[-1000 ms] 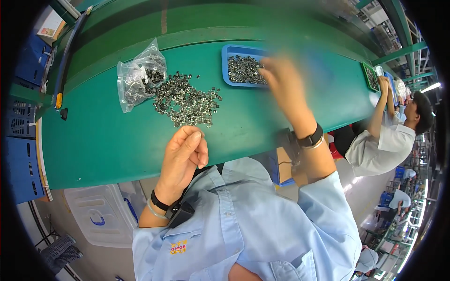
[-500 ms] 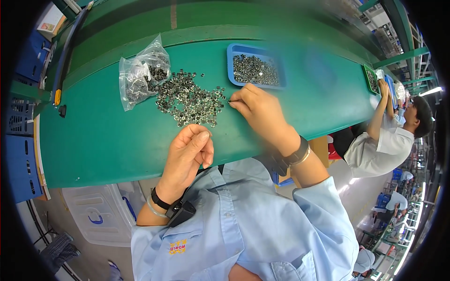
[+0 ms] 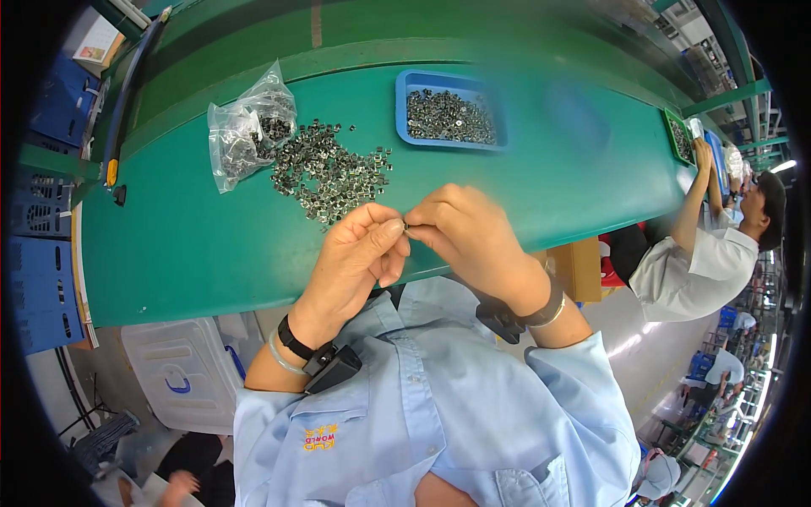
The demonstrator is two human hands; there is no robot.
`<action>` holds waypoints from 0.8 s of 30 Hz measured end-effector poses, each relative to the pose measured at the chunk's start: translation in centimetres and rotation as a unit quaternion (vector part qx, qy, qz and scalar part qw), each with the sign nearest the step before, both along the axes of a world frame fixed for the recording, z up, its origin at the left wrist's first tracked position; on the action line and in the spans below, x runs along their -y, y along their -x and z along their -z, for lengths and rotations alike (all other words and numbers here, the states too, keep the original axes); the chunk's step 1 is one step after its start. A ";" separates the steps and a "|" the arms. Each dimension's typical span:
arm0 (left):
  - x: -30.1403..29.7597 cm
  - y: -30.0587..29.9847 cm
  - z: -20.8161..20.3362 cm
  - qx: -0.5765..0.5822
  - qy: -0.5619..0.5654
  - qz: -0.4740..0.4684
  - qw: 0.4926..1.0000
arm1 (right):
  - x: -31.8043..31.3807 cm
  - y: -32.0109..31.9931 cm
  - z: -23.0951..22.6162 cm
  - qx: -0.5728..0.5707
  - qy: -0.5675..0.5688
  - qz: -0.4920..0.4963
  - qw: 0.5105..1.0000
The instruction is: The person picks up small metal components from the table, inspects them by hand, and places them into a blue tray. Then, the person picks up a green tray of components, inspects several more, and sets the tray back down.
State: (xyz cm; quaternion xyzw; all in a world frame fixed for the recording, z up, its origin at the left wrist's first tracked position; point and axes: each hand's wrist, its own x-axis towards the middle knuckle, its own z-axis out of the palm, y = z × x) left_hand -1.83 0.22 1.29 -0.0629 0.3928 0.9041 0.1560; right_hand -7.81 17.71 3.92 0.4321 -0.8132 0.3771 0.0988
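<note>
In front of my chest my two hands meet at the fingertips. A tiny dark metal part [image 3: 405, 226] shows between them, too small to make out in detail. My right hand [image 3: 473, 241] pinches it between thumb and forefinger. My left hand [image 3: 355, 258] is closed too, its thumb and forefinger pressed together against the same part, the other fingers curled. Beyond my left hand lies a loose pile of small shiny metal pieces [image 3: 329, 173]. A clear plastic bag [image 3: 232, 139] holding more pieces leans at the pile's left. Farther back, a blue tray [image 3: 452, 144] contains many similar small pieces.
The green work table [image 3: 169, 253] has a raised green ledge at its back. Blue crates [image 3: 42, 291] stand left. A lidded clear storage box [image 3: 182, 380] sits below on the floor. At the right a co-worker [image 3: 701, 262] reaches toward a green tray [image 3: 678, 139].
My right hand has come from the pile's right edge toward me with the small part, meeting my left fingertips. My left hand has shifted slightly up and right. Another person appears at lower left.
</note>
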 end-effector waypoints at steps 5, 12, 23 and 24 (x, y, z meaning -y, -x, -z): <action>-0.3 -0.5 -0.3 0.029 -0.034 -0.013 0.999 | 0.2 -0.7 0.8 -0.003 0.058 0.008 0.998; -0.4 -0.9 -0.7 0.022 -0.022 -0.008 0.999 | 0.3 -1.3 2.1 0.002 0.101 0.014 0.995; -0.9 -1.3 0.1 0.004 -0.098 0.006 0.995 | 0.2 -2.4 2.7 0.027 0.155 0.011 0.987; -0.9 -1.3 0.0 0.002 -0.096 0.011 0.995 | 0.2 -2.5 2.8 0.031 0.160 0.009 0.987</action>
